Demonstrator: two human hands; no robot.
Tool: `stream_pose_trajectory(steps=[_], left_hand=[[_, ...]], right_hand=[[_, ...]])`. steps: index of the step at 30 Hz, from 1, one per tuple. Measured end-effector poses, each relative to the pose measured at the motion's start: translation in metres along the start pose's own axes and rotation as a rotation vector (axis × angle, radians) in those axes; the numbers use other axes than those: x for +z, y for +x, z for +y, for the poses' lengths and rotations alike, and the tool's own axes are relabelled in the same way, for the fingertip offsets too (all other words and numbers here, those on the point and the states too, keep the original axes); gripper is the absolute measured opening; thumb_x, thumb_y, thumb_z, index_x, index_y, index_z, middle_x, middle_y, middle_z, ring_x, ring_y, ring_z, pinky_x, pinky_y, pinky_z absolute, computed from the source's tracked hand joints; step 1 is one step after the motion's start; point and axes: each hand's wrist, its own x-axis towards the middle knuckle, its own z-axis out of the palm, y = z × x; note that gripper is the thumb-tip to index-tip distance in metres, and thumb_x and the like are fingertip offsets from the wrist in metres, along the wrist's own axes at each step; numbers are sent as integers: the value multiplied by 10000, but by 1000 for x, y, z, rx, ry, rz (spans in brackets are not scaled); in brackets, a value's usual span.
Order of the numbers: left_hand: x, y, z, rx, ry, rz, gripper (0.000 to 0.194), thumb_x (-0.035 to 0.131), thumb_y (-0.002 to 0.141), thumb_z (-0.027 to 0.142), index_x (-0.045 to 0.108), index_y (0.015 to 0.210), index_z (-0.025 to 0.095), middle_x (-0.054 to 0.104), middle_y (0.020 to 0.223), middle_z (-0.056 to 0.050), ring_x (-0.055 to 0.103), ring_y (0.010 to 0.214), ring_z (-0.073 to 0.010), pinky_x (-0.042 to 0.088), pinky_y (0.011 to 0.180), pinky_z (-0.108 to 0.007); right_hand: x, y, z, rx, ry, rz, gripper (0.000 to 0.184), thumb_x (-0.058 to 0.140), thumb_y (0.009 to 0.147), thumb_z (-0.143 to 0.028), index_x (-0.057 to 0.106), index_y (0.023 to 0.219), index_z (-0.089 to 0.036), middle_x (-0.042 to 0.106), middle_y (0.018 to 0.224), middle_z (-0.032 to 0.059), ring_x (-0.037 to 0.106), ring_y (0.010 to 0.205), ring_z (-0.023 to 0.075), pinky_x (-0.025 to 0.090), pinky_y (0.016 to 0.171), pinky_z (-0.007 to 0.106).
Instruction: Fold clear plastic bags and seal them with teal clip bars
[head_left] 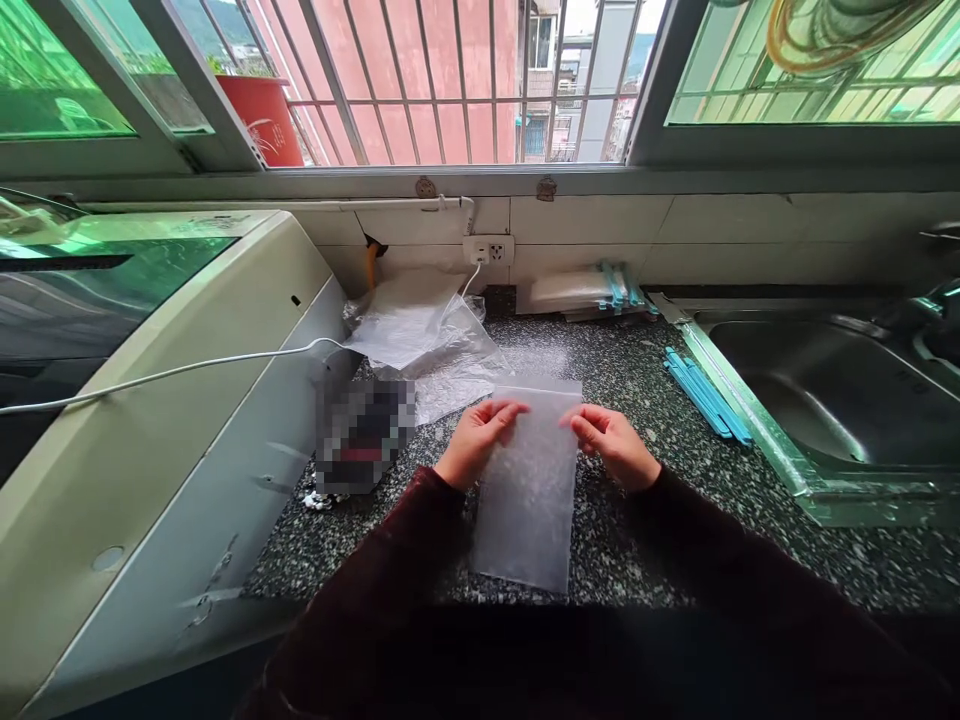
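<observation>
A frosted, see-through plastic bag [525, 510] lies over the speckled dark countertop in front of me, its top edge away from me. My left hand [480, 435] pinches the bag's left side near the top, thumb against the fingers. On the opposite side my right hand [609, 440] pinches the upper right edge in the same way. The bag looks flat, with no contents that I can make out. Both forearms are in dark sleeves.
More clear plastic bags [431, 330] are heaped at the back left. Light-blue plastic strips [705, 395] lie beside the metal sink [795, 400]. Flat packs with blue clips [585, 290] rest against the wall. A pixelated dark object [366, 435] sits left, near a white appliance [247, 400].
</observation>
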Motion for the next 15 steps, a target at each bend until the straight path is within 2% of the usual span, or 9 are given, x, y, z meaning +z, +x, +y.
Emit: stream_pose_trajectory(steps=[5,9,12,14,15], left_hand=[[-9,5,4,61,-167,164,368,742,574,457,703,755,139,448,495,52,348,451,-46,230,449,-196],[-8,5,6,49,-203,221,355,751,549,443,703,719,135,416,461,63,327,433,-40,221,431,-186],[-6,5,4,20,-186,231,341,740,554,424,696,725,132,467,479,52,365,432,-46,251,426,-186],[-6,6,1,-20,-160,224,324,733,552,408,686,709,129,511,500,38,396,435,-53,274,425,-189],[-6,7,0,-45,-153,222,314,732,544,399,678,691,127,522,503,34,404,436,-56,280,424,-190]], right_hand=[[3,-2,2,50,-139,-187,338,604,689,-476,585,648,-141,519,592,-11,436,566,100,356,556,245],[7,-5,7,31,-191,-170,293,573,718,-419,577,630,-139,519,564,-19,426,536,87,354,531,232],[10,-5,12,16,-215,-202,272,572,723,-395,586,629,-140,546,551,-17,445,520,85,369,513,221],[5,-2,14,-10,-251,-206,258,572,726,-389,614,665,-141,598,586,2,493,540,100,398,525,226],[-2,1,14,-37,-298,-169,251,568,729,-384,630,689,-144,625,617,15,519,561,111,414,542,232]])
